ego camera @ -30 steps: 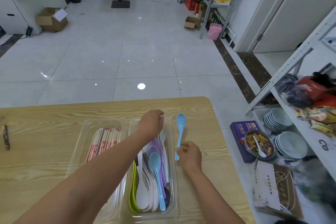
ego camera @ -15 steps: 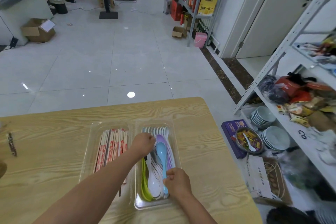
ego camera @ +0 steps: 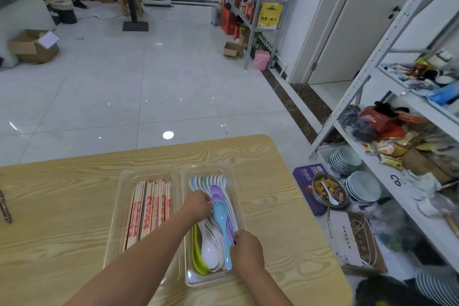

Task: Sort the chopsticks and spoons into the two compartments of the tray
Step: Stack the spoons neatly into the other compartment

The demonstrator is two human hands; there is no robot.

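The fingers [ego camera: 235,238] of the right hand [ego camera: 248,249] are bent and pinch the blue spoon [ego camera: 220,218] at the 6 o'clock end of its handle. The spoon lies on top of the other spoons [ego camera: 211,251], and its round end points to 12 o'clock. The fingers [ego camera: 206,202] of the left hand [ego camera: 197,204] are curled too. They press on the pile at 9 o'clock from the blue spoon's round end. I cannot tell if they hold a spoon or only keep the pile in place. All these spoons are in the 3 o'clock box of the clear tray [ego camera: 234,196]. The chopsticks [ego camera: 149,206] lie in a neat row in the other box, at 9 o'clock from the spoons. The tray sits on the wooden table [ego camera: 62,206]. Every spoon and chopstick I can see on the table is inside the tray. So I think the job is near its end, and the blue spoon is being laid in its box. Next, I think the right fingers need to let go softly. Then both hands need to lift up and out without knocking the pile.
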